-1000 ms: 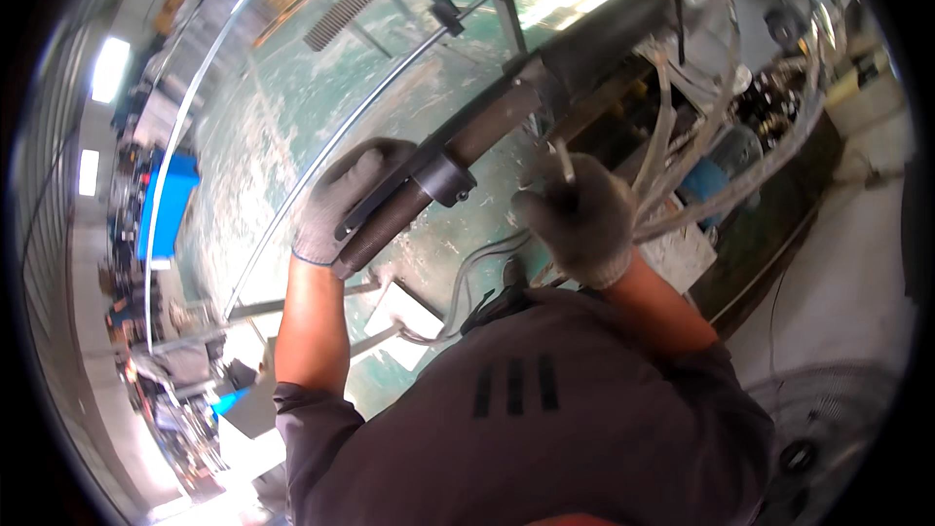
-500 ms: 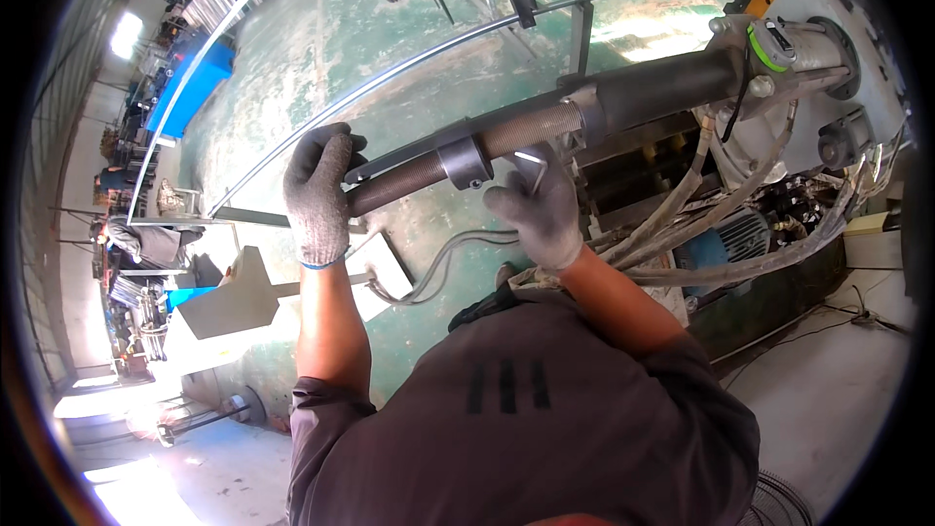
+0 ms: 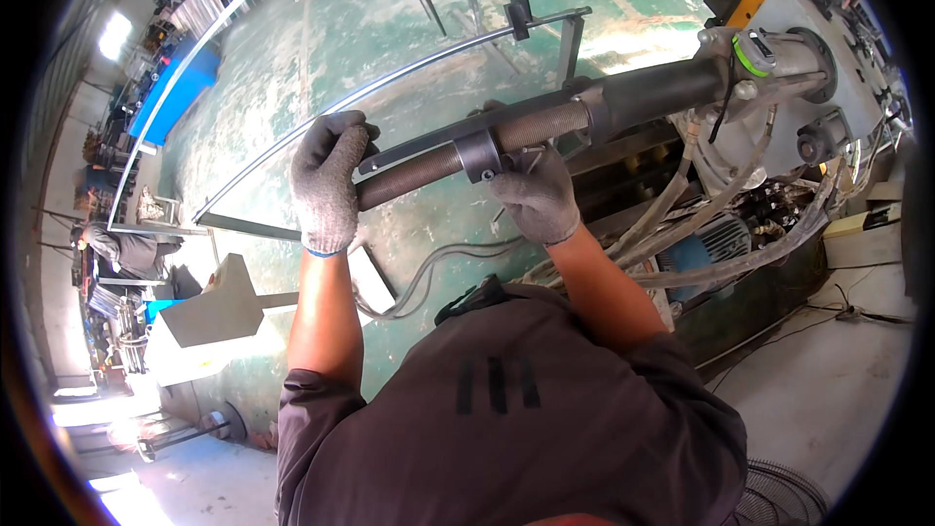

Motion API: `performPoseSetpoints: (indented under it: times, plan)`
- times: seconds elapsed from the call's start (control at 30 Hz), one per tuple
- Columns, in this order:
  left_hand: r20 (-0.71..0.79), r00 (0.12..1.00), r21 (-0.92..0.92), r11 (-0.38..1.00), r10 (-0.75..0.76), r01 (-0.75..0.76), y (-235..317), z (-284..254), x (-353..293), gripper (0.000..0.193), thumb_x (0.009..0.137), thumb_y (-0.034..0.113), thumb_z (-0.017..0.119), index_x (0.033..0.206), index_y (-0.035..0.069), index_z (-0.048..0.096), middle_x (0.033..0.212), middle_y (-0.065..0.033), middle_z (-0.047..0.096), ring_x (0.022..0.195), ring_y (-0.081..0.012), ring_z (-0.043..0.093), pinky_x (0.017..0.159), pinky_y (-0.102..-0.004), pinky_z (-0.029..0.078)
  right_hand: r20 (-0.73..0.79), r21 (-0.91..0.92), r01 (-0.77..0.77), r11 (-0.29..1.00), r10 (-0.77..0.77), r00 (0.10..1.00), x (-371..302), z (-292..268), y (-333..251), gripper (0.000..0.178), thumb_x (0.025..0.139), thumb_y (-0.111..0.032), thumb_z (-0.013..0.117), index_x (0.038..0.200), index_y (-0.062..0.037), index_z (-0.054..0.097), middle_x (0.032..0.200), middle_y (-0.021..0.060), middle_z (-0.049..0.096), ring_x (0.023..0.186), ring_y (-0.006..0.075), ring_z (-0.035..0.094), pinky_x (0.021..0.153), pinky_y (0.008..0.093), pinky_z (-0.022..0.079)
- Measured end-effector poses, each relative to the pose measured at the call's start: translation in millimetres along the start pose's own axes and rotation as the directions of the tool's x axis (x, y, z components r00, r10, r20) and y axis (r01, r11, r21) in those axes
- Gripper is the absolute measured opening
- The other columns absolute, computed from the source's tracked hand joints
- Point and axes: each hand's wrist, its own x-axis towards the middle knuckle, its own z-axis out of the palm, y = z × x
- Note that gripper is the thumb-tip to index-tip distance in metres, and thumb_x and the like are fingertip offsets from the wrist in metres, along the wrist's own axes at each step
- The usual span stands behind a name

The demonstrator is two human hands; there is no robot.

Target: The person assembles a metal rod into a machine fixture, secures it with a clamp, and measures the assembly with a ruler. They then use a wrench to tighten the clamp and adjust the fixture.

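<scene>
Brought right hand (image 3: 539, 197) in against collar (image 3: 477, 158) since half a second ago, up from the gap just off its lower right. Kept left hand (image 3: 329, 185) at free left end of threaded shaft (image 3: 414, 180).

Head view: have hands apart along shaft. Got left curled, fingertips near end of flat bar (image 3: 429, 139); can't tell if clamped on shaft or only resting against its end. Got right curled round hex key (image 3: 532, 149), mostly hidden by glove, thumb touching collar's lower edge by clamp screw (image 3: 489, 175); can't tell if seated in screw.

See collar around shaft, roughly midway between shaft's free end and left edge of dark tube (image 3: 662, 95). See flat bar along shaft's upper edge, passing over collar.

Room: have wide gap from bar's upper edge out to metal rail (image 3: 438, 54), green floor (image 3: 263, 127) beyond; narrows in view toward left fingers. Below shaft's lower edge, have floor with cable loop (image 3: 429, 268), then dark shirt (image 3: 497, 438). Tighter at right: running forearm near hoses (image 3: 672, 200) and blue motor (image 3: 693, 251), by left corner of machine base (image 3: 779, 307). Past left forearm, see grey box (image 3: 214, 307), just beside.
</scene>
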Motion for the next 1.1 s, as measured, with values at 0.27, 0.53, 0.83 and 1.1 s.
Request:
performPoseSetpoints:
  times: [0.27,0.53,0.83,1.1]
  plan:
    - [0.02,1.0,-0.012,1.0,0.009,-0.009,-6.7,-1.8,3.3,0.021,0.107,0.007,0.066,0.124,-0.002,0.073,0.107,-0.014,0.078,0.094,-0.02,0.074,0.079,-0.0335,0.061,-0.229,-0.299,0.024,0.954,-0.096,0.969,-10.5,28.7,-1.7,0.047,0.087,-0.01,0.083,0.13,0.0002,0.068,0.114,0.0037,0.074,0.101,0.014,0.07,0.091,0.031,0.056]
    - [-0.089,0.99,-0.022,0.994,0.109,-0.111,-8.4,-3.8,-4.7,0.017,0.107,0.006,0.066,0.119,-0.002,0.072,0.104,-0.0122,0.076,0.087,-0.0169,0.069,0.08,-0.0317,0.057,-0.246,-0.831,0.022,0.556,-0.403,0.881,-73.9,30.4,-38.6,0.038,0.087,-0.018,0.095,0.115,-0.0009,0.077,0.096,0.0065,0.075,0.079,0.0128,0.07,0.071,0.0337,0.059]
    - [-0.219,0.866,0.288,0.878,0.45,-0.383,-2.9,5.1,-15.7,0.015,0.106,0.001,0.064,0.117,-0.006,0.071,0.109,-0.0147,0.075,0.097,-0.0198,0.069,0.089,-0.033,0.055,0.024,-0.784,-0.451,-0.426,-0.747,0.665,-10.0,11.0,-296.7,0.076,0.085,-0.054,0.085,0.141,-0.0042,0.07,0.124,0.0204,0.08,0.119,0.0363,0.076,0.105,0.045,0.058]
    - [-0.088,0.638,0.458,0.599,0.765,-0.656,35.7,20.1,-72.3,0.021,0.099,-0.014,0.059,0.117,-0.01,0.069,0.114,-0.0209,0.075,0.098,-0.0237,0.071,0.095,-0.0361,0.058,-0.154,-0.773,-0.503,-0.387,-0.654,0.741,-4.5,-9.1,-304.2,0.083,0.082,-0.067,0.086,0.138,-0.0056,0.074,0.108,0.0189,0.083,0.1,0.0294,0.083,0.093,0.0415,0.062]
